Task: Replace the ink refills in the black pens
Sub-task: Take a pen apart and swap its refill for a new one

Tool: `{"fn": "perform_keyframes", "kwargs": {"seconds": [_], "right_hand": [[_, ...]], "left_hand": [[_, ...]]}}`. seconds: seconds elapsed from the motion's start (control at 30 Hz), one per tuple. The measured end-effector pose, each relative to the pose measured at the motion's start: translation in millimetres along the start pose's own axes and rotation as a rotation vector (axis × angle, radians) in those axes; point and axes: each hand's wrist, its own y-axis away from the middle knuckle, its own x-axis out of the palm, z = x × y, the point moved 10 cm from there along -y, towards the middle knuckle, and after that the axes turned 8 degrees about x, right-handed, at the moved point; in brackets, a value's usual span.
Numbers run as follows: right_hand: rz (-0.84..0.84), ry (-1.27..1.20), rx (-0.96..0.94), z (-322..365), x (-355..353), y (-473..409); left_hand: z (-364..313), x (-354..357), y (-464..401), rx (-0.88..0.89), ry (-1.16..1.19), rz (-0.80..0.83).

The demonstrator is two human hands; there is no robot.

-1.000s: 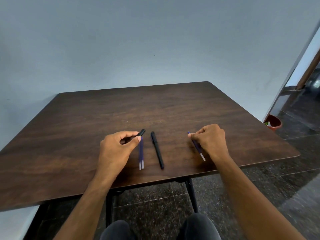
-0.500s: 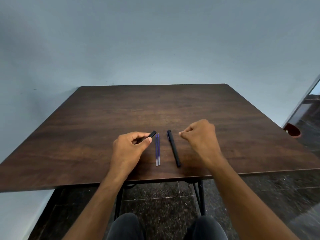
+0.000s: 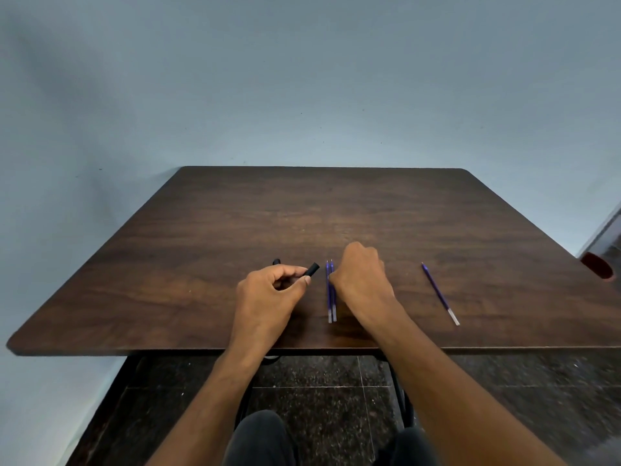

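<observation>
The left hand [image 3: 268,294] holds a black pen barrel [image 3: 311,270] in a closed grip, thumb and fingers curled round it, its open end pointing up and right. The right hand [image 3: 363,277] rests curled on the table [image 3: 201,264], its fingers at two blue refills [image 3: 331,297] lying side by side – whether it pinches one I cannot tell. A third refill [image 3: 440,294] lies well apart on the right.

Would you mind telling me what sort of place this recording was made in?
Probably a plain indoor room, not a workshop: a dark wooden table stands against a bare pale blue wall, on a dark speckled tiled floor.
</observation>
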Motion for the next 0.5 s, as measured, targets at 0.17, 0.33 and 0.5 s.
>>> {"fn": "perform_keyframes", "kwargs": {"seconds": [0.17, 0.33, 0.5], "right_hand": [[0.018, 0.033, 0.001, 0.4, 0.9, -1.4], [0.031, 0.082, 0.006, 0.3, 3.1, -6.9], [0.057, 0.139, 0.016, 6.0, 7.9, -11.0]], "left_hand": [[-1.0, 3.2, -0.8, 0.016, -0.001, 0.026], [0.0, 4.4, -0.8, 0.011, 0.005, 0.022], [0.8, 2.7, -1.8, 0.007, -0.004, 0.03]]}}
